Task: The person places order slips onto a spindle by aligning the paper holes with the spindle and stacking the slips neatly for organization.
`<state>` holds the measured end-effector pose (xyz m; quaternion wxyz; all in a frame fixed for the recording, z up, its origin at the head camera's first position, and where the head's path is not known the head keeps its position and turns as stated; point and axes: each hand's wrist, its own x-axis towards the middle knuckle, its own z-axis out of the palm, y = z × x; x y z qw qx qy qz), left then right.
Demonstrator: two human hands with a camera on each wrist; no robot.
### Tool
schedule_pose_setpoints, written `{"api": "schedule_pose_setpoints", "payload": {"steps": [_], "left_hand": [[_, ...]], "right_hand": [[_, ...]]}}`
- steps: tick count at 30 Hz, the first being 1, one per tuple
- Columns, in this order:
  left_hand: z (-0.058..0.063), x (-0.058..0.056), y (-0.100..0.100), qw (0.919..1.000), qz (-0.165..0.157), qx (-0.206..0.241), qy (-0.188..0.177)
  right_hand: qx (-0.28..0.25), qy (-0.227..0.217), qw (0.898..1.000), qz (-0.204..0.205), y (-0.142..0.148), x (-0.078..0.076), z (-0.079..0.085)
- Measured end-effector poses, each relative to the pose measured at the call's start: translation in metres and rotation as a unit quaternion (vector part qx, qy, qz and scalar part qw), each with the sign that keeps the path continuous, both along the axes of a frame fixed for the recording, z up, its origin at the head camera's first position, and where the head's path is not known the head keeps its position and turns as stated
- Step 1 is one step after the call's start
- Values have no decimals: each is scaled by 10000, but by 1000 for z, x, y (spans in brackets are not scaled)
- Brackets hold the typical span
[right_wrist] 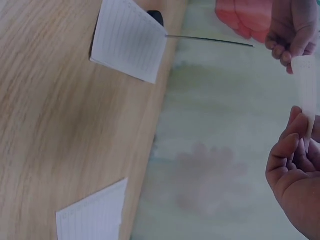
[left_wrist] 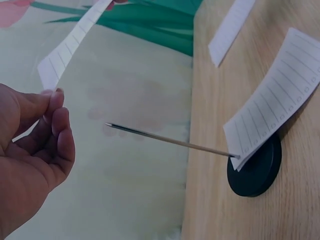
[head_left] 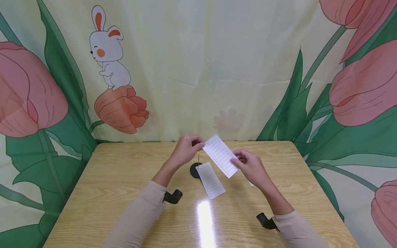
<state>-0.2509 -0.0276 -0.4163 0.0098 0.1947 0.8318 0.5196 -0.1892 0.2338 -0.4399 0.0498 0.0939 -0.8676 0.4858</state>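
Note:
Between my two hands a lined paper slip (head_left: 219,156) is held up above the table. My left hand (head_left: 187,148) pinches its upper left corner between thumb and fingertips. On the opposite end, my right hand (head_left: 250,165) grips the edge with thumb and fingers. Below stands a bill spike with a round black base (left_wrist: 255,170) and a thin upright metal rod (left_wrist: 165,141). Lined slips (head_left: 211,181) are pierced by the rod at one corner and lie tilted over the base. In the left wrist view the pointed tip of the rod is bare, close to my left hand.
More lined paper (right_wrist: 95,212) lies on the wooden table (head_left: 124,179), mostly hidden under my right hand in the head view. A curtain (head_left: 186,69) printed with tulips and a rabbit hangs behind the table's back edge. Black wrist mounts (head_left: 173,196) stick out from both sleeves.

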Motion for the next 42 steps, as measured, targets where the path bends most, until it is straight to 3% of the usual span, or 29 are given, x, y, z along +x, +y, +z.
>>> {"api": "schedule_pose_setpoints", "payload": {"steps": [15,42], "left_hand": [[-17,-4,-9,9993,92,-285,-225],[-33,-5,-12,9984,100,-293,-466]], "right_hand": [[98,-165,9998,-27,-11,-2,-22],[273,-313,9991,-108,-15,-1,-33]]}}
